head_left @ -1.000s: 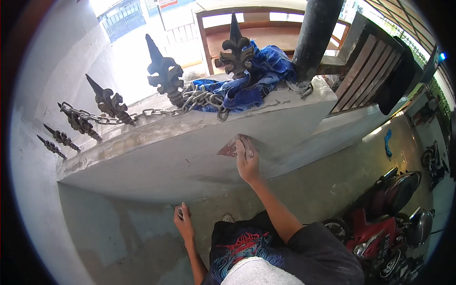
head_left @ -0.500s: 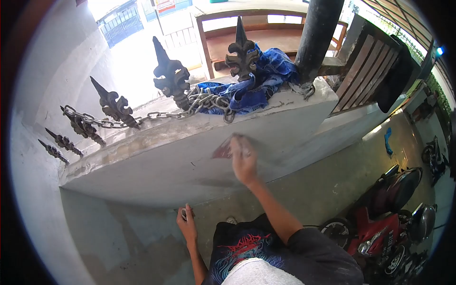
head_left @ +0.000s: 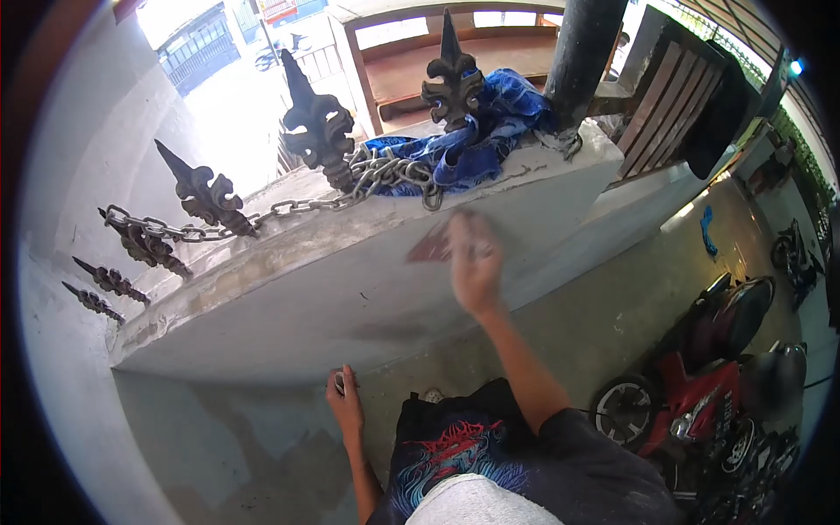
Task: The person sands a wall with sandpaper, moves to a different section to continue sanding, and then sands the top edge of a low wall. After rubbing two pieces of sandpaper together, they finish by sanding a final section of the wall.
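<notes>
Reddish sheet point(head_left: 427, 245) sits below chain point(head_left: 387, 170) and cloth point(head_left: 479, 162).

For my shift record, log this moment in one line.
right hand: blurred, holds reddish sheet at pale wall | left hand: holds small item, identity unclear | blue cloth: atop wall

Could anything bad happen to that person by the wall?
Maybe a few things:
1. The right hand is pressing a reddish sheet just below the edge of the wall, so knuckles might get bumped or scraped.
2. Pointy metal spikes stand on top, and an arm reaching up there could get poked.
3. The chain lies near the front edge, so a knock might pull it down.
</notes>
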`<action>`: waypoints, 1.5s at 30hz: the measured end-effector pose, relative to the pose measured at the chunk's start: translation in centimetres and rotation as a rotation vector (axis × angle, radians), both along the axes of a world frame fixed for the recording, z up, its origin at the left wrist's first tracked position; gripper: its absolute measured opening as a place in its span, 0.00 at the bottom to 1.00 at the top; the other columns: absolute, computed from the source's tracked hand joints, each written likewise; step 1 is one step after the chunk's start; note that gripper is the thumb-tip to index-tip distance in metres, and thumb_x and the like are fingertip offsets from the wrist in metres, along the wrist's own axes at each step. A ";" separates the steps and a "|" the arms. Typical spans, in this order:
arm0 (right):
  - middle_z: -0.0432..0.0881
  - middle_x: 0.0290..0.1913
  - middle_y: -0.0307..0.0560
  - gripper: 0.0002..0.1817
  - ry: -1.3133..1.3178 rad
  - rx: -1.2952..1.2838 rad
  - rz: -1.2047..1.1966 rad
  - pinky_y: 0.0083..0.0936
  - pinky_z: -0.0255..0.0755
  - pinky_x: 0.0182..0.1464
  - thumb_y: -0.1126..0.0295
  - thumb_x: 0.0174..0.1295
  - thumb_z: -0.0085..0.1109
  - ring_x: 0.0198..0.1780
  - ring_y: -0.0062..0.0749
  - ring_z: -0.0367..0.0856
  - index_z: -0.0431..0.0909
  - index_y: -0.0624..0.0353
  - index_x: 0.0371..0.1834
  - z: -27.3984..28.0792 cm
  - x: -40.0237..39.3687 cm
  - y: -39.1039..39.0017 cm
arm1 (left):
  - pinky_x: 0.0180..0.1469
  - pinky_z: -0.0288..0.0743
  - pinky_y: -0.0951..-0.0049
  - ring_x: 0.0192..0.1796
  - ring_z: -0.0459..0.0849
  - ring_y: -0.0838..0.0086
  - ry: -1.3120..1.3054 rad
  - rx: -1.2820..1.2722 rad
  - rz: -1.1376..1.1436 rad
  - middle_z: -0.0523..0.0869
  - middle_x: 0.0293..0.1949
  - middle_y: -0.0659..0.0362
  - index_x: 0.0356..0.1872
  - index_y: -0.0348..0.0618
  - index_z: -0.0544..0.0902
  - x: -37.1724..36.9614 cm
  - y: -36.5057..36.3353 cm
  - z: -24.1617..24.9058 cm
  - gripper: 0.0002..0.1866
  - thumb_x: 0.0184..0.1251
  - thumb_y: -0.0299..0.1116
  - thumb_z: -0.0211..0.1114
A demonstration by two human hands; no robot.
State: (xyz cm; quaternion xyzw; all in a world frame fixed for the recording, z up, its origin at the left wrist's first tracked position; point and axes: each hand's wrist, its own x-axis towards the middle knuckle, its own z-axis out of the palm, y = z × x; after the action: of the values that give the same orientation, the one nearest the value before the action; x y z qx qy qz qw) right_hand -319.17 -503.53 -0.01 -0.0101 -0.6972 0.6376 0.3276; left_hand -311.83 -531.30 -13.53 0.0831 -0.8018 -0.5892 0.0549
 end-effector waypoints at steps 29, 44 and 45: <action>0.82 0.43 0.58 0.10 0.000 0.291 0.080 0.28 0.74 0.37 0.73 0.70 0.56 0.38 0.46 0.84 0.79 0.66 0.49 2.2 -0.6 -9.2 | 0.31 0.60 0.78 0.28 0.65 0.83 -0.021 -0.014 0.029 0.70 0.23 0.67 0.29 0.39 0.76 0.5 -6.8 -0.6 0.21 0.78 0.46 0.57; 0.78 0.34 0.54 0.07 0.310 0.411 -0.135 0.41 0.73 0.31 0.76 0.68 0.56 0.32 0.53 0.82 0.77 0.63 0.47 2.8 -2.1 -11.5 | 0.28 0.55 0.76 0.25 0.62 0.84 0.035 -0.008 0.080 0.68 0.21 0.67 0.27 0.38 0.76 0.8 -8.3 -1.8 0.20 0.78 0.42 0.58; 0.78 0.34 0.54 0.07 0.320 0.414 -0.134 0.41 0.73 0.31 0.76 0.68 0.56 0.32 0.53 0.82 0.77 0.63 0.47 1.0 -2.1 -11.9 | 0.28 0.55 0.76 0.25 0.62 0.84 0.045 -0.004 0.082 0.68 0.21 0.67 0.27 0.38 0.76 0.6 -8.5 -2.1 0.20 0.78 0.42 0.58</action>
State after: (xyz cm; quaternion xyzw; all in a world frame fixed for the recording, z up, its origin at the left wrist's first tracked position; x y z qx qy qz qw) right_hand -321.23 -515.45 1.01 0.1119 -0.7497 0.4519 0.4703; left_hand -311.24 -539.77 -15.58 0.1027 -0.7976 -0.5863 0.0972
